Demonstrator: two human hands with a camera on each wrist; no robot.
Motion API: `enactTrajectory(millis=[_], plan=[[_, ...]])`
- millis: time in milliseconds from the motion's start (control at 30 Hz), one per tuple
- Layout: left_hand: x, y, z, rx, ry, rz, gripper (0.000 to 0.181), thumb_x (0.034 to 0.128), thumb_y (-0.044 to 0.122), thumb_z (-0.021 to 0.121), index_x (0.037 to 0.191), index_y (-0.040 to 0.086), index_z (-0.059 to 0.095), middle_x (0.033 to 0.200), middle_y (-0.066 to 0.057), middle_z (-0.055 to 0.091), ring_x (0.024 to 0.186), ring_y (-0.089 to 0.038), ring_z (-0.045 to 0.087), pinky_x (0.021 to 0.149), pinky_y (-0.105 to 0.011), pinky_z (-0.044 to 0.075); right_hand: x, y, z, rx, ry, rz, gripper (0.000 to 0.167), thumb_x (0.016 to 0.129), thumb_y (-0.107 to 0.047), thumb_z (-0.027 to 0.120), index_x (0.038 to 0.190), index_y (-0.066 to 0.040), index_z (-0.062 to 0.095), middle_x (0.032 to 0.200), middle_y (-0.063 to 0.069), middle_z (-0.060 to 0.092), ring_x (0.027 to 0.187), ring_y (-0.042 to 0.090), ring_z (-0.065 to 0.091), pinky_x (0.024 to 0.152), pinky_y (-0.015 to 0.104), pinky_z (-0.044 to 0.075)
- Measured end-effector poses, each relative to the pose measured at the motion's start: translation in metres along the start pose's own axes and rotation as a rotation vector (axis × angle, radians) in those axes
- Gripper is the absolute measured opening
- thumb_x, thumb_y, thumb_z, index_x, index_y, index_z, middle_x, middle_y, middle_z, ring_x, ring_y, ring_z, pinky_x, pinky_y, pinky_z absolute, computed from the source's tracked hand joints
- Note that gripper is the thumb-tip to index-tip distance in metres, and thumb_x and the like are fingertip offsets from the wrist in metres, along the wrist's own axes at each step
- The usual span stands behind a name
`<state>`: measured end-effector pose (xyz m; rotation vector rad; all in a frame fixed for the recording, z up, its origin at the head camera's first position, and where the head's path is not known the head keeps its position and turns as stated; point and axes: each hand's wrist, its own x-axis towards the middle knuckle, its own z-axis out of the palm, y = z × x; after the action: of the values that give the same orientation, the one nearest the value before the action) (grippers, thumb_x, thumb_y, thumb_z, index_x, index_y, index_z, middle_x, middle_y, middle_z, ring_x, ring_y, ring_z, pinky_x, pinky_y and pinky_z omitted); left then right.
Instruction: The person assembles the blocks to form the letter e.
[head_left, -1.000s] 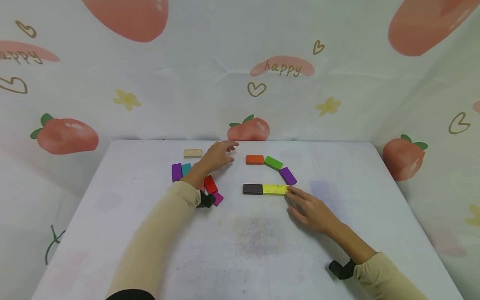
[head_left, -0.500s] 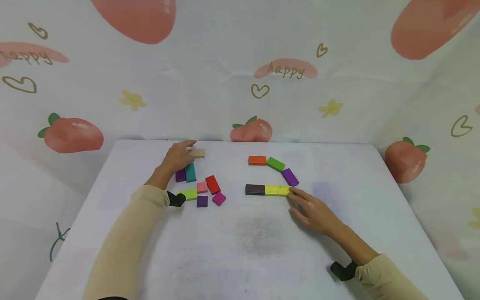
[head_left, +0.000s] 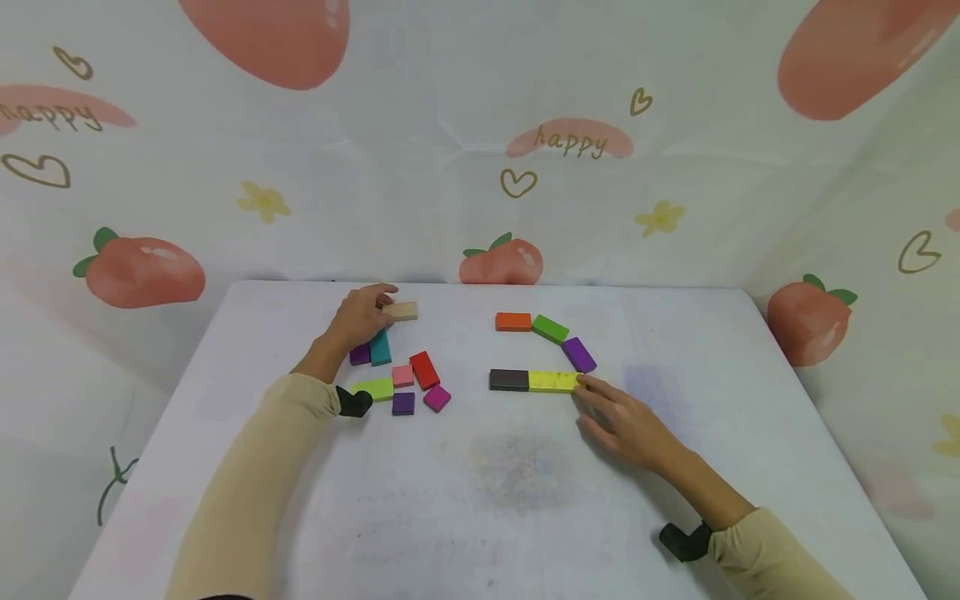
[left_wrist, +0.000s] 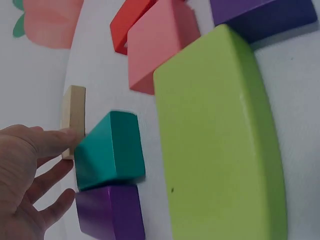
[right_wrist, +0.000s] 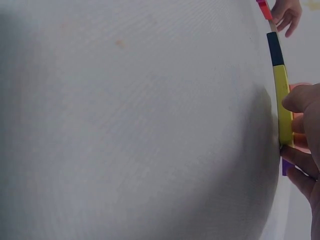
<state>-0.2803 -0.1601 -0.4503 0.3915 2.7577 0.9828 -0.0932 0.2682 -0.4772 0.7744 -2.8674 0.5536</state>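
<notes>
At the back left, my left hand (head_left: 362,317) pinches a beige wooden block (head_left: 403,311) by its left end. In the left wrist view, the thumb lies over that block, and the other fingers spread below. A teal block (left_wrist: 112,150) and a purple block (left_wrist: 111,212) stand close to those fingers. My right hand (head_left: 626,423) rests with relaxed fingers, its fingertips touching the right end of a yellow block (head_left: 552,382). A black block (head_left: 509,380) joins the yellow one end to end on the left.
Behind the yellow block, an orange block (head_left: 513,322), a green block (head_left: 551,328) and a purple block (head_left: 579,355) form an arc. Nearer the left arm lie lime (head_left: 373,389), pink (head_left: 402,376), red (head_left: 424,370), dark purple (head_left: 403,404) and magenta (head_left: 437,398) blocks on the white table (head_left: 450,517).
My left hand has moved left from the back middle to the beige block, which has since shifted slightly right with the hand. The right hand has stayed beside the yellow block.
</notes>
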Motion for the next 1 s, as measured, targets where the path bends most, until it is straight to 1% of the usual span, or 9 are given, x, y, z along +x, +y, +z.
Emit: enactTrajectory(millis=[233,433,733,867,1000], plan=[[0.000,0.014,0.011,0.029,-0.039,0.064,0.051,0.0912,0.006,0.066,0.140,0.002,0.052,0.125,-0.023,0.064,0.115,-0.037,0.059,0.101,-0.055,0.045,0.000,0.001,-0.001,-0.003,0.010,-0.014,0.047,0.087,-0.018,0.076,0.130,-0.001,0.064,0.143,0.015,0.054,0.125,0.033,0.058,0.095,0.046,0.051],[0.002,0.025,0.024,0.057,-0.079,0.103,0.053,0.0904,0.009,0.070,0.140,0.004,0.053,0.121,-0.020,0.066,0.109,-0.033,0.062,0.097,-0.052,0.048,0.000,0.001,-0.001,-0.001,0.002,-0.013,0.046,0.088,-0.018,0.076,0.129,-0.001,0.064,0.143,0.016,0.054,0.125,0.033,0.058,0.095,0.047,0.051],[0.004,0.036,0.036,0.045,-0.103,0.159,0.053,0.0886,0.009,0.070,0.139,0.004,0.055,0.118,-0.018,0.068,0.105,-0.031,0.065,0.094,-0.049,0.051,0.002,0.002,0.000,0.009,-0.003,-0.014,0.046,0.088,-0.018,0.075,0.130,-0.001,0.064,0.142,0.016,0.054,0.125,0.033,0.058,0.095,0.046,0.051],[0.004,0.042,0.038,0.046,-0.114,0.161,0.054,0.0877,0.010,0.069,0.139,0.006,0.055,0.118,-0.017,0.068,0.104,-0.030,0.065,0.093,-0.048,0.051,0.001,0.003,0.000,0.012,-0.002,-0.014,0.046,0.088,-0.018,0.075,0.130,-0.001,0.064,0.142,0.016,0.054,0.125,0.033,0.058,0.095,0.046,0.051],[0.004,0.046,0.041,0.045,-0.129,0.141,0.054,0.0874,0.011,0.070,0.140,0.008,0.056,0.119,-0.016,0.068,0.105,-0.029,0.064,0.093,-0.047,0.051,0.001,0.003,0.000,0.007,-0.002,-0.011,0.046,0.088,-0.019,0.075,0.130,-0.002,0.064,0.142,0.016,0.054,0.125,0.033,0.058,0.096,0.046,0.051]])
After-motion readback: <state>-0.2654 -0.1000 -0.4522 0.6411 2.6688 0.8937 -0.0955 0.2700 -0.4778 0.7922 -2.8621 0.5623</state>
